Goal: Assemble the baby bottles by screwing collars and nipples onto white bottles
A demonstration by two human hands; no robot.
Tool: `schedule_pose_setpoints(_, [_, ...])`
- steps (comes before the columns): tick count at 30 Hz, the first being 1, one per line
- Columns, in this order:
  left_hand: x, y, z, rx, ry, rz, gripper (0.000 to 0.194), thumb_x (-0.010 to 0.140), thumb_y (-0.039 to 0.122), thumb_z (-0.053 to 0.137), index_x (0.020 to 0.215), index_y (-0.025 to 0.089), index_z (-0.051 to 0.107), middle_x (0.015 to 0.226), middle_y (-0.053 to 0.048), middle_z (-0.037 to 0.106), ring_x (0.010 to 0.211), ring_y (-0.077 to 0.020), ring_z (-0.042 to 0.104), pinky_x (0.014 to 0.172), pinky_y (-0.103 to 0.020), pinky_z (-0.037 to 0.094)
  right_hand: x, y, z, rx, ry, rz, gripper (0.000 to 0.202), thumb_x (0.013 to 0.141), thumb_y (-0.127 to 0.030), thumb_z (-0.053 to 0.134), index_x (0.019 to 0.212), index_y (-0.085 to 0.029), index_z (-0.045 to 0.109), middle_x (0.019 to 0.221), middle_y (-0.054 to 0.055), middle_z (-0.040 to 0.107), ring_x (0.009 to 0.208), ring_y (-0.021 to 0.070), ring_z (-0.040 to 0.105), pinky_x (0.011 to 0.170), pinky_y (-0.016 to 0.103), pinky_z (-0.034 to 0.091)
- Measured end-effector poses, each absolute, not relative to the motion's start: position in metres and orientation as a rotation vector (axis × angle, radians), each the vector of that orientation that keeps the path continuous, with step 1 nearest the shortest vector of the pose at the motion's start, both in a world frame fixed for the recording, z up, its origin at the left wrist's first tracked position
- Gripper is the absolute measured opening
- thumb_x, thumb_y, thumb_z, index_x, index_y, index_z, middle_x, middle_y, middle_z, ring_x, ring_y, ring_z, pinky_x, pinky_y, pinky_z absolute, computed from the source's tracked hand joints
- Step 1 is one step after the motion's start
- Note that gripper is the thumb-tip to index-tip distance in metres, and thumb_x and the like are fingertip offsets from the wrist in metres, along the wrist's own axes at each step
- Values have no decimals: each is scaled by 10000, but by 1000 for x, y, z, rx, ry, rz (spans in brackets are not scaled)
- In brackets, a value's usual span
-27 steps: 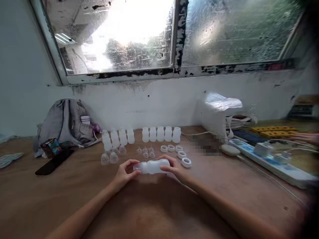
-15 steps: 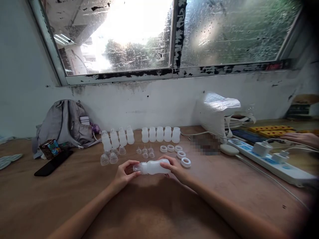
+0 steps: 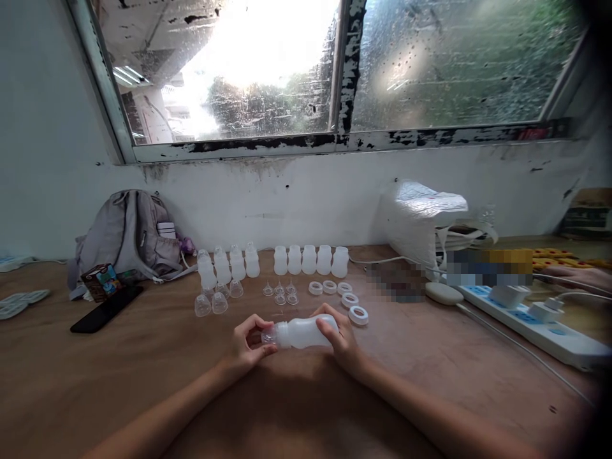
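Right up close, the left hand [image 3: 245,342] pinches the clear cap [image 3: 270,336] between thumb and fingers, and the right hand [image 3: 345,339] wraps round the body of the frosted bottle [image 3: 306,333], thumb laid along it. The bottle is on its side in front of the person, neck pointing left, cap at the neck end. Whether its underside touches the brown table [image 3: 119,366], I can't tell, nor whether the cap is fully seated.

It looks like a fitting job at the neck, so the trick here is alignment: cap and bottle on one straight line, pressure even around the rim. The right hand wants a firm hold without squeezing, as that wall may well give; the left is best on the cap's sides, so it doesn't tip.

Just beyond, white rings [image 3: 358,322] lie to the right, small clear teats [image 3: 280,298] sit mid-table, and loose domed caps [image 3: 203,306] stand to the left. Farther back come four capped bottles [image 3: 237,263] and five open ones [image 3: 309,260], lined up before the white wall [image 3: 315,210].
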State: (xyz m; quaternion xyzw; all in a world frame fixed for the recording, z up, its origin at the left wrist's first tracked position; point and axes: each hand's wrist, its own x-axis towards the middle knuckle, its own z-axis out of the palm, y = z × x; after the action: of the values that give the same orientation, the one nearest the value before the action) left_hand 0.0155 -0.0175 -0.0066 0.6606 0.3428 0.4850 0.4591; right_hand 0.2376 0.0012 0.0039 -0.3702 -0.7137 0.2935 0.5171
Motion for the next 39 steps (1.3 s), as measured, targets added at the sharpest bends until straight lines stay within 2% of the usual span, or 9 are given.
schedule_pose_setpoints(6, [23, -29, -7, 1726, 762, 1243, 274, 647, 199, 678, 827, 149, 478, 839, -20, 476, 767, -138, 528, 679, -244, 475, 239, -5, -1, -806, -1704, 641, 321, 805, -421, 350, 691, -158, 493, 554, -9, 477, 480, 107, 435, 450, 223, 318])
schedule_pose_setpoints(10, [18, -21, 0, 1670, 770, 1267, 279, 664, 231, 664, 891, 151, 522, 876, -43, 521, 812, -161, 535, 710, -257, 462, 234, -8, 5, -856, -1724, 599, 281, 814, -396, 356, 745, -161, 495, 582, -9, 492, 501, 111, 450, 465, 220, 331])
schedule_pose_setpoints(14, [7, -3, 31, 1628, 870, 1257, 324, 678, 270, 648, 975, 176, 556, 972, -53, 573, 915, -188, 528, 782, -270, 430, 225, -11, 12, -950, -1801, 566, 227, 807, -367, 417, 887, -165, 483, 696, 2, 537, 574, 118, 490, 510, 216, 360])
schedule_pose_setpoints(20, [2, 17, 77, 1588, 997, 988, 389, 686, 354, 622, 1027, 180, 549, 965, -64, 599, 906, -198, 554, 781, -307, 445, 223, -8, 11, -964, -1894, 674, 274, 816, -379, 427, 1008, -188, 465, 847, 18, 563, 656, 125, 511, 550, 217, 390])
schedule_pose_setpoints(23, [6, 29, 95, 1740, 1016, 984, 392, 671, 367, 632, 996, 162, 557, 952, -70, 606, 901, -198, 559, 776, -311, 450, 226, -5, 12, -954, -1869, 729, 291, 835, -378, 400, 1059, -197, 440, 856, 20, 562, 673, 131, 520, 585, 232, 414])
schedule_pose_setpoints(26, [9, 50, 123, 2016, 1051, 984, 407, 665, 388, 627, 987, 148, 560, 964, -75, 603, 888, -204, 562, 767, -327, 453, 230, 0, 11, -888, -1856, 733, 305, 848, -352, 386, 1115, -204, 395, 980, 51, 547, 815, 154, 539, 718, 279, 438])
schedule_pose_setpoints(31, [10, 96, 168, 2585, 1233, 877, 372, 688, 379, 598, 983, 155, 565, 1003, -59, 598, 967, -212, 525, 819, -321, 413, 235, 10, 7, -924, -1887, 476, 273, 836, -309, 419, 1081, -189, 422, 1039, 84, 527, 966, 188, 500, 831, 338, 406])
schedule_pose_setpoints(35, [12, 135, 169, 2757, 1505, 566, 353, 728, 344, 551, 1045, 189, 525, 1090, -45, 569, 984, -204, 517, 809, -286, 407, 237, 9, 5, -910, -1962, 324, 255, 836, -280, 424, 1074, -188, 420, 1030, 86, 530, 973, 190, 498, 839, 343, 407])
schedule_pose_setpoints(39, [13, 168, 146, 2752, 1672, 483, 305, 710, 265, 575, 997, 168, 535, 1039, -72, 600, 1001, -239, 507, 947, -398, 268, 237, 7, 7, -885, -2037, 202, 217, 840, -251, 417, 1048, -191, 433, 1004, 82, 542, 956, 196, 496, 835, 362, 406])
